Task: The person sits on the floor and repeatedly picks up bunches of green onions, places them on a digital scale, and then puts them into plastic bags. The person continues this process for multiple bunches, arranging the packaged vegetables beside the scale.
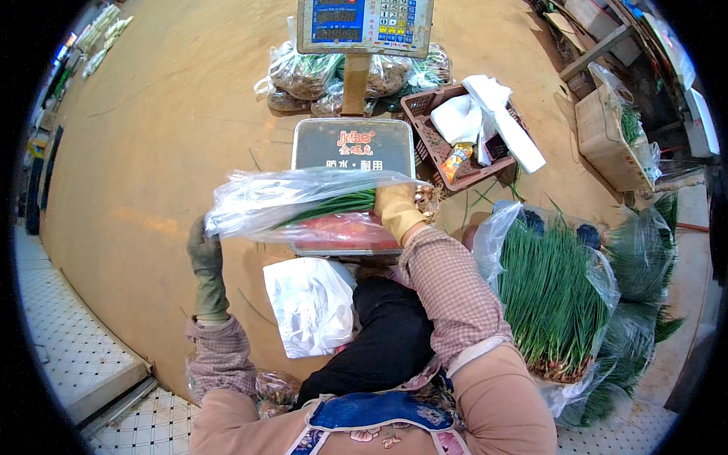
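Note:
My right hand point(396, 209), in a yellow glove, grips a bundle of spring onions point(341, 205) near its rooted ends, which stick out to the right. A clear plastic bag point(267, 193) stretches leftward around the green tops. At its far left end my left hand point(206, 250), in a grey-green glove, holds the bag's edge. Both hands are above the platform scale point(352, 139). Under the bag, a red area shows on the platform's near part, blurred through the plastic. The scale's display point(364, 28) stands on a post at the back.
A brown plastic crate point(424, 131) holds white bags and a small packet. Bagged bundles point(307, 74) lie behind the scale. To my right stands a large mass of spring onions point(551, 296) in plastic. White bags point(310, 307) lie by my leg. A foam box point(611, 136) stands far right.

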A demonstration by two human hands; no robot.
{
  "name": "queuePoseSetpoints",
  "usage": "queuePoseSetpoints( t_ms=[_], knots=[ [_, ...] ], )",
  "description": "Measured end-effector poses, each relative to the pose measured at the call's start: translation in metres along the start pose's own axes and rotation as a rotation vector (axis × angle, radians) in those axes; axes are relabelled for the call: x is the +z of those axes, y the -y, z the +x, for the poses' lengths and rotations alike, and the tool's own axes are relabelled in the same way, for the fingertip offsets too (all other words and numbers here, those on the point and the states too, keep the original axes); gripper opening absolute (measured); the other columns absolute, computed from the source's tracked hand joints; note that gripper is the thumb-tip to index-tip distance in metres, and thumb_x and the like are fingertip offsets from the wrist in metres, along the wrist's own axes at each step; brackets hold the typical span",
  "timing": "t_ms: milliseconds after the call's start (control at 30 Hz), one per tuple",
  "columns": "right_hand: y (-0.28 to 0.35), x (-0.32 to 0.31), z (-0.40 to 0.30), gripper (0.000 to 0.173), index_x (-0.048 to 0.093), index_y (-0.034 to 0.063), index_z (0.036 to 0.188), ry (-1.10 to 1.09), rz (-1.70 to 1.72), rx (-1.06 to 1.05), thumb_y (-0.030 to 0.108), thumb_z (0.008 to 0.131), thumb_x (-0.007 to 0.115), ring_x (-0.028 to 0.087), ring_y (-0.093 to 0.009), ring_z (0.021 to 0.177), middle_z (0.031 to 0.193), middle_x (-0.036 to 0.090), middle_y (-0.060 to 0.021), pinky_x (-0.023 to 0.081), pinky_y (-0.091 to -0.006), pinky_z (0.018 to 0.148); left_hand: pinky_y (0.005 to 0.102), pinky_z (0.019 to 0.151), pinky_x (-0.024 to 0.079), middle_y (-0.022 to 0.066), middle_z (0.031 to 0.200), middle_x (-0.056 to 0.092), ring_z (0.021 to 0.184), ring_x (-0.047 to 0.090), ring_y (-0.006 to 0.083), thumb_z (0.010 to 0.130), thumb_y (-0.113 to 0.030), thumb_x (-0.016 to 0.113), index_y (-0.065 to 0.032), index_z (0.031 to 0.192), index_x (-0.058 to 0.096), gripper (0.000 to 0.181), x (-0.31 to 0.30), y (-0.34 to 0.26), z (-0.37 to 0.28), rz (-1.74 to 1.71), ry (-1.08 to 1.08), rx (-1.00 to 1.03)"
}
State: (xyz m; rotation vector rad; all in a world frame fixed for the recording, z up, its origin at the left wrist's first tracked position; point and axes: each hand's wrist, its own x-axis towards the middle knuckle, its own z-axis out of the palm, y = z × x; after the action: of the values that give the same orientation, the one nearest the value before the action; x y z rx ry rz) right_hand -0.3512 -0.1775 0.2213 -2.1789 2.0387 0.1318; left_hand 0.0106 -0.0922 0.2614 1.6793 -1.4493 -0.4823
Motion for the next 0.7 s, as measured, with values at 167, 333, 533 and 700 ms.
queuePoseSetpoints(
  t_ms=[167, 333, 533, 700],
  knots=[
    [-0.005, -0.003, -0.011, 0.015, 0.064, 0.0047, 0.08, -0.108, -0.008, -0.058, 0.008, 0.066, 0.059, 0.061, -0.029, 0.08, 0.082, 0.063, -0.0153, 0.048, -0.0376, 0.065, 0.0337, 0.078, 0.043, 0.0166, 0.098, 0.058, 0.091, 0.055, 0.0243, 0.088, -0.023, 0.046, 0.0018, 0.109, 0.051, 0.033, 0.025, -0.002, -0.007, 0.191, 0.237, -0.026],
    [0.01, -0.029, -0.028, 0.016, 0.063, 0.007, 0.086, 0.148, -0.023, -0.07, 0.009, 0.073, 0.053, 0.061, -0.025, 0.082, 0.081, 0.064, -0.0104, 0.046, -0.037, 0.069, 0.0347, 0.082, 0.042, 0.0155, 0.111, 0.054, 0.099, 0.052, 0.0258, 0.089, -0.025, 0.044, 0.0045, 0.117, 0.046, 0.04, 0.059, -0.013, -0.012, -0.408, 0.453, -0.315],
    [0.016, -0.016, -0.032, 0.062, 0.044, 0.0032, 0.119, -0.214, -0.052, -0.236, 0.022, 0.066, 0.068, 0.05, -0.027, 0.103, 0.103, 0.057, -0.0129, 0.034, -0.0415, 0.091, 0.0329, 0.097, 0.032, 0.0227, 0.125, 0.041, 0.116, 0.04, 0.0306, 0.08, -0.019, 0.058, 0.0054, 0.124, 0.036, 0.056, 0.091, -0.078, -0.005, -0.034, -0.026, 0.095],
    [-0.034, -0.001, -0.038, 0.048, 0.048, 0.0031, 0.116, -0.374, 0.818, -0.135, 0.018, 0.072, 0.062, 0.054, -0.03, 0.095, 0.106, 0.055, -0.016, 0.04, -0.0386, 0.086, 0.0445, 0.102, 0.023, 0.0221, 0.132, 0.032, 0.124, 0.028, 0.0369, 0.069, -0.021, 0.066, 0.0008, 0.132, 0.026, 0.078, 0.112, -0.124, -0.029, 0.264, 0.214, 0.486]
  ],
)
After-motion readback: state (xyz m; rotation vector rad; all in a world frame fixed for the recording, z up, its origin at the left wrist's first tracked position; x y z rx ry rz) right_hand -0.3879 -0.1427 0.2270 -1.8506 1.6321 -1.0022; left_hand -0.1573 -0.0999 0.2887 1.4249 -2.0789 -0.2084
